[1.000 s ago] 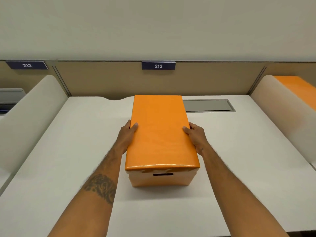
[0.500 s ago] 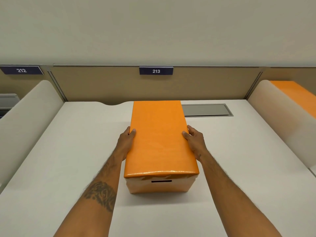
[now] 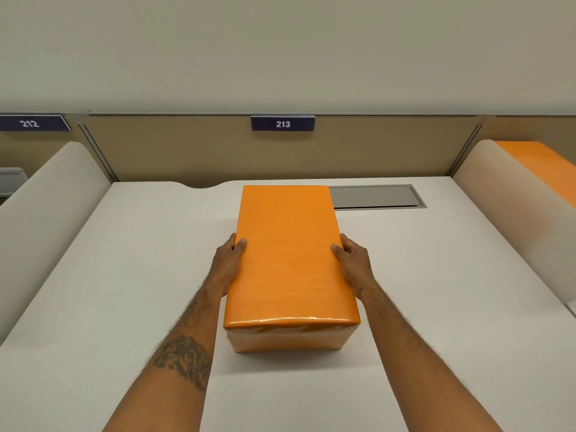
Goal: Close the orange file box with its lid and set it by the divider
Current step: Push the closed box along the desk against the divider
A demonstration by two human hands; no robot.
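Both forearms are reaching straight forward from the bottom edge of the view, converging slightly toward the middle of the desk (image 3: pixel 124 260). The left hand (image 3: pixel 229 263) is pressing flat against the left long side of the orange file box (image 3: pixel 290 338), its thumb hooking over the top edge of the lid (image 3: pixel 290 251) while its other fingers are running down the side, out of sight. The right hand (image 3: pixel 352 263) is mirroring it on the right long side, thumb tip lying on the lid's edge and fingers curling down the wall. So each grip is a wide, half-open clasp, and the two together are clamping the box between the palms. A dark tattoo (image 3: pixel 184 360) is showing on the left forearm.

Between the hands, one orange lid is sitting fully down over the box, its near lip overlapping the paler front wall. The box is resting on the desk with its long axis running away from the person.

Just beyond the box and to the right of the grip, one grey recessed panel (image 3: pixel 377 197) is lying flush in the desk. Farther ahead, the tan back divider (image 3: pixel 187 151) is standing across the desk's far edge, and the box's far end is sitting close to it; whether they are touching I cannot tell. Two dark number plates are hanging on it: 213 (image 3: pixel 282 123) straight ahead, 212 (image 3: pixel 31 123) far to the left. Two pale curved side partitions are flanking the desk, one well left (image 3: pixel 53 207) and one well right (image 3: pixel 505 201), the right one carrying an orange surface (image 3: pixel 542 163) behind it.
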